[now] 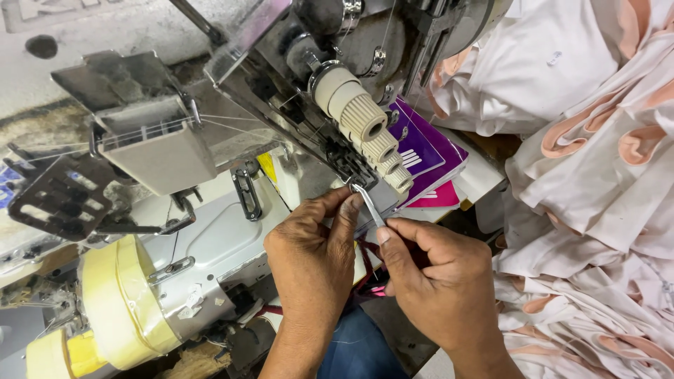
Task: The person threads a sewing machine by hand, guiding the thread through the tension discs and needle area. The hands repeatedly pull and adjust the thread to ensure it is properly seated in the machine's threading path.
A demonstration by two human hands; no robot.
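Tweezers (368, 204) pinched in the right hand (439, 277), tip up under the sewing machine's (210, 238) ribbed knobs (372, 137), while the left hand (312, 260) steadies them with fingertips, pale cloth (597, 175) piled alongside.

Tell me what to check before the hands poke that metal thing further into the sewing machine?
1. Tweezers pinched firmly in the right hand: ok.
2. Left hand steadying near the tip, fingers beside it: ok.
3. Tweezer tip reaching the needle area under the ribbed knobs: ok.
4. Thread actually caught in the tip: cannot tell.
5. Machine switched off: cannot tell.
6. Pile of white and peach cloth kept away from the hands: ok.
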